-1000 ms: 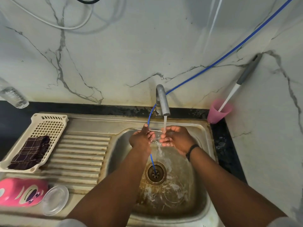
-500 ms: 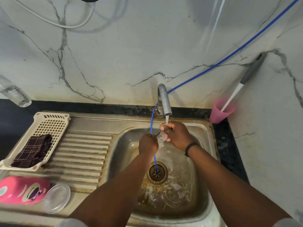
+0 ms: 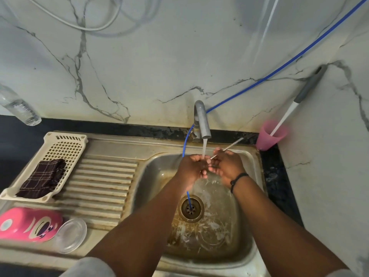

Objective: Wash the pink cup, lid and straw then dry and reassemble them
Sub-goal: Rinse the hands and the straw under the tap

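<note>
Straw under the tap, cup and lid set aside

The clear straw [image 3: 227, 147] slants up to the right under the running water. The pink cup [image 3: 30, 224] lies on its side at the sink's left edge. The clear round lid [image 3: 70, 235] rests just beside it.

Two bare forearms are seen from above. A thin black band [image 3: 237, 179] is worn on the right wrist. Light grey sleeves are pushed up past the elbows, the left sleeve [image 3: 87, 267] and the right sleeve [image 3: 339, 273] being cut off at the bottom edge. No rings or gloves are seen on the hands.
</note>
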